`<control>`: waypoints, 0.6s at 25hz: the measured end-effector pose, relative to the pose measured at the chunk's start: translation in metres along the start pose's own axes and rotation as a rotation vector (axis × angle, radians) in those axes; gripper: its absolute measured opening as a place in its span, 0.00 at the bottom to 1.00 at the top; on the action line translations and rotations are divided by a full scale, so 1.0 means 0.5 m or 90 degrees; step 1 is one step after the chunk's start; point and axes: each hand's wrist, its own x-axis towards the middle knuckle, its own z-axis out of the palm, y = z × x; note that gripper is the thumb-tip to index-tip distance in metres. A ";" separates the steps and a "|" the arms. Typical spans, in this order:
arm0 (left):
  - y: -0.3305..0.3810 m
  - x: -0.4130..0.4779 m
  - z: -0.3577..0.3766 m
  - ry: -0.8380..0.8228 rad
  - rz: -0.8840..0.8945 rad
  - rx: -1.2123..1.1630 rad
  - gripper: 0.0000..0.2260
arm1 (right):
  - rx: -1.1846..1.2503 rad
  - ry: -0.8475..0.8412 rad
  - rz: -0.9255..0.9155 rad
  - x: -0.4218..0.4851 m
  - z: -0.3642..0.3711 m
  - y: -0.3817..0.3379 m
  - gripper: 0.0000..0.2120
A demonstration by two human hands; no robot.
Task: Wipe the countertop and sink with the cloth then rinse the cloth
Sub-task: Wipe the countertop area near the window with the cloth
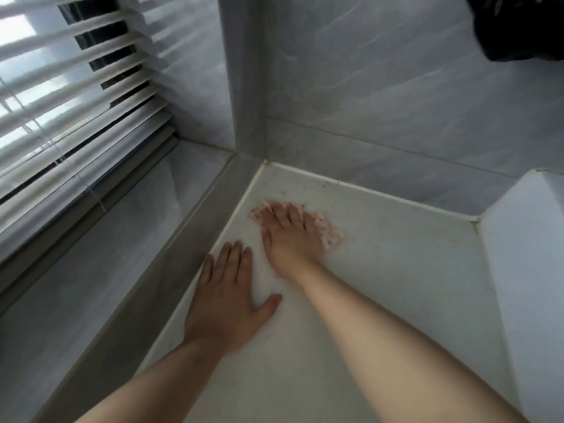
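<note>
A small pink patterned cloth (331, 238) lies on the white countertop (396, 270) near its far left corner. My right hand (290, 236) presses flat on the cloth with straight, spread fingers and covers most of it; the hand looks blurred. My left hand (227, 296) rests flat on the countertop beside the left edge, fingers straight, holding nothing. Dark specks show on the counter just beyond the cloth. No sink is in view.
Grey marbled wall tiles (396, 96) rise behind the counter. A grey ledge (171, 239) runs along the left, with white window blinds (70, 96) above it. A raised white block (528, 257) bounds the counter on the right. Something black (518, 25) hangs at top right.
</note>
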 end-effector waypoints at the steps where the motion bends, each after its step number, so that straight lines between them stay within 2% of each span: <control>1: 0.000 0.000 0.004 0.012 0.003 0.001 0.38 | -0.001 -0.013 0.001 0.034 -0.003 -0.006 0.24; 8: -0.002 -0.002 0.008 0.036 0.006 0.003 0.38 | 0.001 -0.032 0.060 0.204 -0.010 0.011 0.24; 15: 0.000 0.001 0.007 0.039 0.010 0.009 0.39 | -0.014 -0.022 0.070 0.169 -0.032 0.101 0.24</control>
